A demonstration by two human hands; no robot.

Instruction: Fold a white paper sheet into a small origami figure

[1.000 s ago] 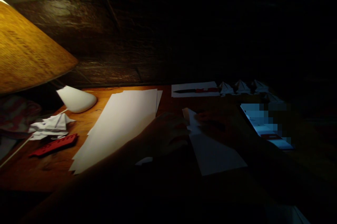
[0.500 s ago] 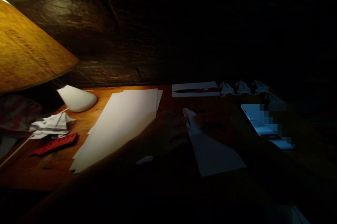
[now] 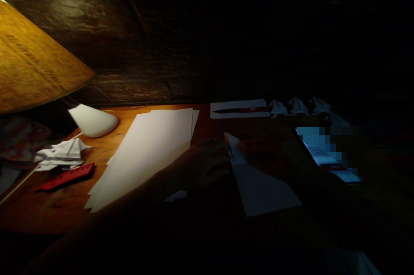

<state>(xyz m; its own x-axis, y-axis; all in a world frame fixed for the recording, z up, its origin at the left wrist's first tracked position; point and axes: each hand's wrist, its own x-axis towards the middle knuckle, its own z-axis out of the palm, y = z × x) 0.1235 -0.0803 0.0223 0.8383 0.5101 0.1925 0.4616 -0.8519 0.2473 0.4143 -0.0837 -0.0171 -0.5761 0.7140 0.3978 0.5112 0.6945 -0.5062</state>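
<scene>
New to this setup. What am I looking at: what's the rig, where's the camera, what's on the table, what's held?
No machine here: these are a person's bare hands, seen by a camera worn on the head, looking forward and down. The left hand and right hand are in shadow at a partly folded white sheet; too dark to make out each grip.

On the wooden table, left to right: crumpled-looking paper by a red object, a stack of paper, a knife lying on white paper, folded paper pieces, and a lit screen. A lampshade hangs over the left.
</scene>
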